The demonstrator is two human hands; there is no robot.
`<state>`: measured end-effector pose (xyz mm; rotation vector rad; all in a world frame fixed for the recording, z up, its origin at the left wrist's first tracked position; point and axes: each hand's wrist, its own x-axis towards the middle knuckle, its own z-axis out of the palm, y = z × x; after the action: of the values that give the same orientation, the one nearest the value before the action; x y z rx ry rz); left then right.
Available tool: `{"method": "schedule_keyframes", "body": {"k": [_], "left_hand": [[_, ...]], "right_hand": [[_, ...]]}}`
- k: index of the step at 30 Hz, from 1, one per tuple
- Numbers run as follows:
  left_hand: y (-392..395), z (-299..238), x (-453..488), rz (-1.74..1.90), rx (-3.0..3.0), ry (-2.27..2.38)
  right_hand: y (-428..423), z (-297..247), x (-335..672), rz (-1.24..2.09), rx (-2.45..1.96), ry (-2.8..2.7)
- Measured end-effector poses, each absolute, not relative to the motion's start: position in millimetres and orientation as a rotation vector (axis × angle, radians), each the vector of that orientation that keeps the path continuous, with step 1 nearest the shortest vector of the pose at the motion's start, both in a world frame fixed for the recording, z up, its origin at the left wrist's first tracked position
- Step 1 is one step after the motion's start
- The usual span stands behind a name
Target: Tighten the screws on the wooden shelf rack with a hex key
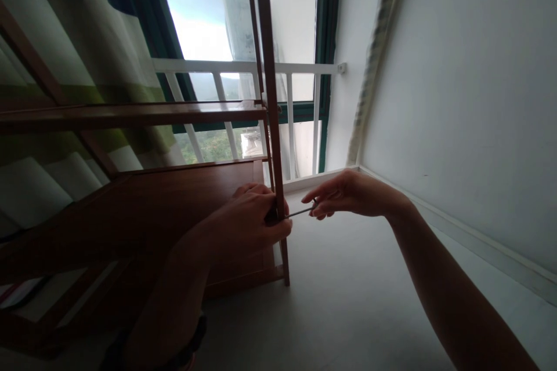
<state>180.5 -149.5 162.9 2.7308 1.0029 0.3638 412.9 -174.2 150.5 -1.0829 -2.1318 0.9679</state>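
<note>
A dark brown wooden shelf rack fills the left side, with its slim upright post nearest me. My left hand is closed round this post, thumb and fingers on either side of it. From the right, my right hand pinches a thin metal hex key between thumb and fingers. The key's long arm reaches to the post, beside my left fingertips. Its far tip meets the post's outer side; whatever it sits in is too small to make out.
Behind the rack are a white railing and a green-framed window. A striped curtain hangs at the left. On the right stand a white wall and a wrapped pipe, above a pale floor.
</note>
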Motion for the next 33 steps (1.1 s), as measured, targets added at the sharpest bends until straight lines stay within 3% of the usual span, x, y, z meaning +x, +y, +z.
{"method": "schedule_keyframes", "body": {"k": [33], "left_hand": [[-145.4, 159.0, 178.0, 0.362, 2.755, 0.968]], "right_hand": [[-177.2, 150.9, 410.0, 1.084, -0.945, -2.165]]}}
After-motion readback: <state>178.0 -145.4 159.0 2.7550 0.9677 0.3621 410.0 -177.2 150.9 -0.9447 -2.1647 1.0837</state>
